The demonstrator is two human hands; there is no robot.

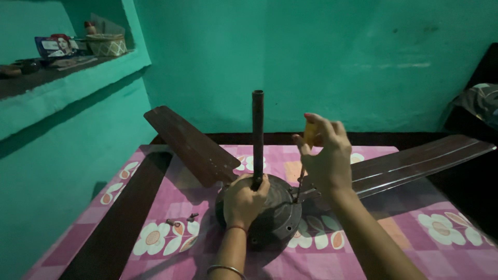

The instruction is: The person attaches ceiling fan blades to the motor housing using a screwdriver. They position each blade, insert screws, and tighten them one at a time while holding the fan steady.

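Observation:
A brown ceiling fan lies on a pink flowered cloth (446, 228). Its round motor housing (277, 212) faces up, with the dark down rod (258, 129) standing upright from its middle. My left hand (244, 199) grips the base of the rod on top of the housing. My right hand (324, 155) holds a screwdriver by its yellow handle (310, 133); the thin shaft (300, 184) points down to where the right blade (415, 161) joins the housing. A second blade (189, 142) reaches to the back left.
A third blade (124, 218) lies toward the front left. Loose screws (181, 220) rest on the cloth left of the housing. A wall shelf at upper left holds a woven basket (107, 45) and small items. Dark bedding (480, 101) sits at the right.

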